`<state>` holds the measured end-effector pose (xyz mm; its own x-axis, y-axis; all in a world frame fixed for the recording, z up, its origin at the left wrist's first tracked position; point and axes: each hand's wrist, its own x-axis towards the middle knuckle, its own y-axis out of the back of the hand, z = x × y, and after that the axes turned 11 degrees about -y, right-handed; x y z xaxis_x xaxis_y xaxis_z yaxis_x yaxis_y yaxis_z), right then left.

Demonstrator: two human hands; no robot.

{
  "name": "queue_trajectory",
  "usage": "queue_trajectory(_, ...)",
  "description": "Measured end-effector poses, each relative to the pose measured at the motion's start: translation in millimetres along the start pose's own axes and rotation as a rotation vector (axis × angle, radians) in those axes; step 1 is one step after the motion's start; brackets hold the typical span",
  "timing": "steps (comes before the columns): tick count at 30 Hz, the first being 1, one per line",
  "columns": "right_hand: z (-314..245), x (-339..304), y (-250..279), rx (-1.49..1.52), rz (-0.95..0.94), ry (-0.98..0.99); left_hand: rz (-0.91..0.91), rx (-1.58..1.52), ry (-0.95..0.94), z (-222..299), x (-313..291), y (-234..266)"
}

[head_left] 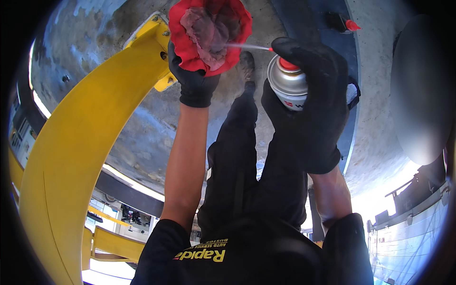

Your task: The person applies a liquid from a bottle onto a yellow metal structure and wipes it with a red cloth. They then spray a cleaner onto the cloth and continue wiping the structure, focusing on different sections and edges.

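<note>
A red cloth (178,40) lies bunched into a cup shape over my left hand (194,85), which wears a black glove and grips it from below. The cloth's paler, crumpled middle (206,35) faces up. My gloved right hand (318,90) is wrapped round a white and silver spray can (288,83), its index finger on the red nozzle (289,64). From the nozzle a thin white jet (251,46) runs leftward into the cloth. Can and cloth are apart, with the jet between them.
A yellow curved steel post (71,137) with a bolted base rises on my left. On the dark strip at the far right stands a black bottle with a red tip (351,25). Below me is a stained concrete floor (142,137). A dark rounded shape (422,90) is at the right edge.
</note>
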<state>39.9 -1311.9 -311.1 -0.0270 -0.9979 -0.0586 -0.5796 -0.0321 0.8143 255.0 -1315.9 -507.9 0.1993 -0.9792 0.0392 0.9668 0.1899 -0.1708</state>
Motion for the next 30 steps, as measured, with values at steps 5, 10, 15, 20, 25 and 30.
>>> queue_trajectory(5,-6,4,12,0.072,0.245,0.042,0.042,-0.078,0.05,-3,-3,4)
queue_trajectory(10,-19,-3,16,0.207,0.202,-0.164,0.033,-0.052,0.03,-6,-4,7)
queue_trajectory(15,-2,-13,-14,0.089,0.06,-0.041,-0.032,-0.188,0.036,-10,12,1)
queue_trajectory(20,0,3,-8,0.162,0.176,0.064,0.041,-0.875,0.225,14,12,-7)
queue_trajectory(25,-5,5,15,0.073,0.091,0.076,0.107,-0.488,0.159,29,18,-27)
queue_trajectory(30,10,2,25,0.131,0.092,0.082,0.181,-0.483,0.165,11,10,-27)
